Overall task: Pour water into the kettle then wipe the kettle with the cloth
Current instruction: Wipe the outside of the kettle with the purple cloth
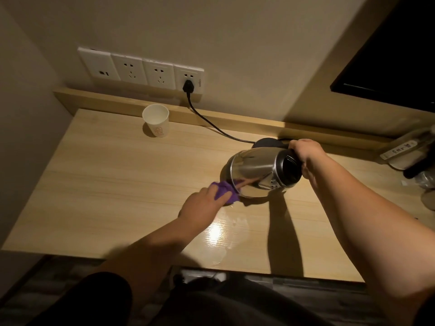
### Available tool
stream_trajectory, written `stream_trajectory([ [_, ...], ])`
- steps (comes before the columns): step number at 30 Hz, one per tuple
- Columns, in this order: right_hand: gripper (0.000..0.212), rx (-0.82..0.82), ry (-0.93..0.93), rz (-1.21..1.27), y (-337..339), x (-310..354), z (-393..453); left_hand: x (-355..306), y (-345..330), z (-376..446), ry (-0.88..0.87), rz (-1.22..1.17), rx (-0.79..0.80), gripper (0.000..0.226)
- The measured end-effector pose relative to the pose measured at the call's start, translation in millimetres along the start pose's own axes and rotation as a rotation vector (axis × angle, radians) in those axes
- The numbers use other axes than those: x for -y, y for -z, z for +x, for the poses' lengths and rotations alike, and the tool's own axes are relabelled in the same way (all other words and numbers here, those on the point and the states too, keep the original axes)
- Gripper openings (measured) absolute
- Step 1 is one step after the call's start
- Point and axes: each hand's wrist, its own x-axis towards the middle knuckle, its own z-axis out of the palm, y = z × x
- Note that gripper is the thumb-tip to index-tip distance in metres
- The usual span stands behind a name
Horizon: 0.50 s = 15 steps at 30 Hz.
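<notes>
Kettle (pixel 256 171), steel, tilted on its side above desk (pixel 117 184); right hand (pixel 306 156) grips its handle; left hand (pixel 202 203) presses bunched purple cloth (pixel 223 188) against its base.

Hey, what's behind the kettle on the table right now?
Behind the tilted kettle sits its black base, with a cord running to the wall outlet. The kettle and right hand cover most of the base.
</notes>
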Motion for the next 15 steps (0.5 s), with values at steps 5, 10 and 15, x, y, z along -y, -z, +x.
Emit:
stream_trajectory([
  [5,0.012,0.023,-0.053,-0.031,0.8,-3.5,-3.4,23.8,-8.8,-5.4,0.214,-0.082,-0.008,0.067],
  [10,0.013,0.016,-0.158,0.103,0.5,-2.9,-8.4,23.2,5.5,1.9,0.346,-0.297,-0.147,0.049],
  [15,0.023,0.093,-0.203,0.126,0.8,-2.2,-8.5,21.1,8.3,-0.6,0.38,-0.398,-0.196,0.044],
])
